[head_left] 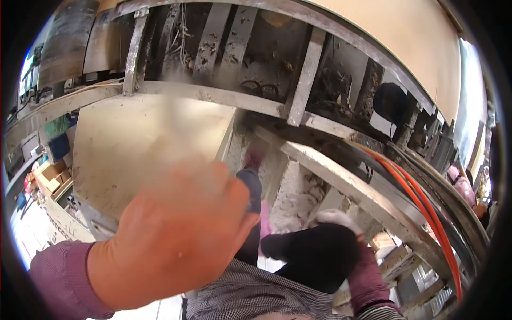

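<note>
- In the head view, our left hand (pixel 181 234), out of a mauve knitted cuff (pixel 82 280), looms in the foreground with its fingers curled; blur means we cannot tell how firmly they close.
- A pale, slender, smeared shape (pixel 176 120) rises above it before the wide cream flat panel (pixel 114 144); we seem to hold it, but cannot confirm that.
- Our right hand (pixel 360 236) is well apart, mostly hidden by the black-trousered knee (pixel 320 250), beside a rounded white thing (pixel 336 216); we cannot tell its grip.
- Swinging the left hand wide could rap our knuckles on the dusty grey metal frame (pixel 305 80), which stands just beyond.
- A loose grip could drop the pale shape among the bars.
- Leaning right could snag the bright orange cables (pixel 421 197) running along the rail.
</note>
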`<action>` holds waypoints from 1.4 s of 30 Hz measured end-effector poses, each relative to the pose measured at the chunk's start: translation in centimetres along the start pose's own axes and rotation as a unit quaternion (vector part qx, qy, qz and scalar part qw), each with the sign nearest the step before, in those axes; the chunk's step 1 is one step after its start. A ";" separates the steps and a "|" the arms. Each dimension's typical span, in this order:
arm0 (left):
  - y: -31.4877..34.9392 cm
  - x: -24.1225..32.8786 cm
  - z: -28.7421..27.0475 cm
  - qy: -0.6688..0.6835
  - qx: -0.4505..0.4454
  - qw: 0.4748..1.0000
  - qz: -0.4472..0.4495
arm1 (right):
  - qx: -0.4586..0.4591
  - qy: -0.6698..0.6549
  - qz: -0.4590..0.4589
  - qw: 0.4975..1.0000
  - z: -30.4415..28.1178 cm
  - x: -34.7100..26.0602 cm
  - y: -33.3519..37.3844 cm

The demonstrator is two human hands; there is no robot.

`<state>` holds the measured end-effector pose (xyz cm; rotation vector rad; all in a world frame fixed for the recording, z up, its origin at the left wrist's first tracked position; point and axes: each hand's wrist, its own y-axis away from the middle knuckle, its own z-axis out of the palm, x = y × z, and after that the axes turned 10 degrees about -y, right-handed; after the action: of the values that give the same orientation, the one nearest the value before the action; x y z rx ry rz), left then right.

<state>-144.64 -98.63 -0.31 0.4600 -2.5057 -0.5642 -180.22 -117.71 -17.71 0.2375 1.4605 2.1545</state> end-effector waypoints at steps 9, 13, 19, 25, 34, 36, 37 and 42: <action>-0.6 -0.1 0.8 0.009 0.031 0.999 0.012 | 0.074 0.036 -0.335 0.938 5.5 -17.6 10.9; -1.3 0.0 -0.2 0.033 0.036 0.999 0.013 | 0.107 0.257 -0.315 0.907 5.5 -24.2 7.2; -0.5 -0.4 -1.6 0.067 0.001 0.997 -0.025 | -0.031 -0.316 -0.235 0.919 -2.6 -38.4 -13.0; -0.2 -1.2 -1.2 0.193 0.116 0.973 -0.047 | -0.275 -0.373 -0.276 0.842 -17.5 -44.5 -23.0; -12.7 -14.6 -2.5 0.346 0.202 0.874 -0.274 | 0.031 -0.459 -0.229 0.858 -13.6 -44.2 -22.7; -19.2 -20.5 0.5 0.319 0.372 0.804 -0.338 | 0.201 -0.348 -0.207 0.892 -10.3 -46.0 -21.7; -22.4 -23.2 0.7 0.452 0.338 0.726 -0.394 | 0.200 -0.330 -0.231 0.893 -10.4 -46.5 -21.3; -32.0 -29.4 1.9 0.752 0.290 0.431 -0.405 | 0.120 -0.446 -0.331 0.823 -13.4 -48.6 -14.5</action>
<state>-115.48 -112.98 -29.24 1.5334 -0.4348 0.4497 -140.01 -149.27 -29.31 0.6212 1.0028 1.0307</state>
